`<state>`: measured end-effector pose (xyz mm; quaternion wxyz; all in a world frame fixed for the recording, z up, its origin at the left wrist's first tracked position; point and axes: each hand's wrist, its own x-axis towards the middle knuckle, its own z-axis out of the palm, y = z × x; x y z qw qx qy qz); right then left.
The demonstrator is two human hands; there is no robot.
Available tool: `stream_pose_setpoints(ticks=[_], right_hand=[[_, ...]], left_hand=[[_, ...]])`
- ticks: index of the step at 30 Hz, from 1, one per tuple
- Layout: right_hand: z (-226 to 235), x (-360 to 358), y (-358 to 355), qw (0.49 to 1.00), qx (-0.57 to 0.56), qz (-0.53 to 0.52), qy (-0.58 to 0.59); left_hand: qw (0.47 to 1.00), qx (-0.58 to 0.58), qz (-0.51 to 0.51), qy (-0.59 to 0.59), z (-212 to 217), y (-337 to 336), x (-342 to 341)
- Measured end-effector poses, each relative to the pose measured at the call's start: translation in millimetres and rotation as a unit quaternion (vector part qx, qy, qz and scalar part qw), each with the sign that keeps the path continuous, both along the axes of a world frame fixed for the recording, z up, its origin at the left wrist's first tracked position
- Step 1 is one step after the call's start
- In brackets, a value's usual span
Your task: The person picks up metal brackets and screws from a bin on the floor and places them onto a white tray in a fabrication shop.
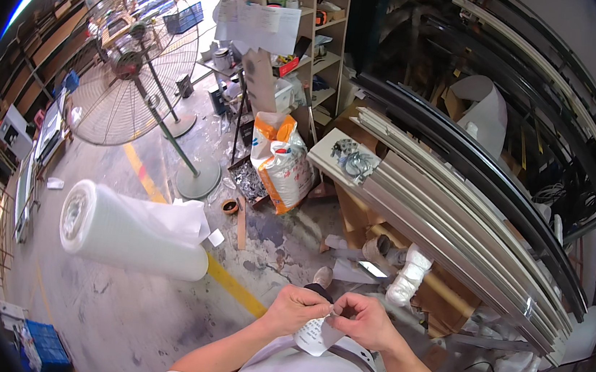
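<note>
Close in front of my body, my left hand and my right hand come together with fingertips pinched. Between them hangs a small white slip of paper with dark print on it. My left hand grips its upper edge with thumb and forefinger. The right fingers pinch at its upper right corner, almost touching the left ones. Whether they hold anything else at the pinch is too small to tell. Just beyond the hands, part of a shoe shows on the floor.
A big roll of white foam wrap lies at left, with a pedestal fan behind it. An orange-and-white sack stands ahead near shelves. Long metal profiles are stacked at right, above a wrapped white bundle.
</note>
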<state>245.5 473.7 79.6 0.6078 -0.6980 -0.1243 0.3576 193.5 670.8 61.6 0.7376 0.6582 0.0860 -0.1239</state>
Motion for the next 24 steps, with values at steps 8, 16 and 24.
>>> stream_pose_setpoints(ticks=[8, 16, 24], right_hand=[[9, 144, 77, 0.995, 0.062, 0.061, -0.056], [7, 271, 134, 0.986, 0.061, 0.017, -0.156], [-6, 362, 173, 0.971, -0.06, -0.114, -0.202]], left_hand=[[0.991, 0.073, 0.111, -0.017, 22, 59, 114], [0.993, 0.032, 0.072, 0.088, -4, 125, 213], [0.983, 0.104, -0.121, 0.091, -20, 193, 354]])
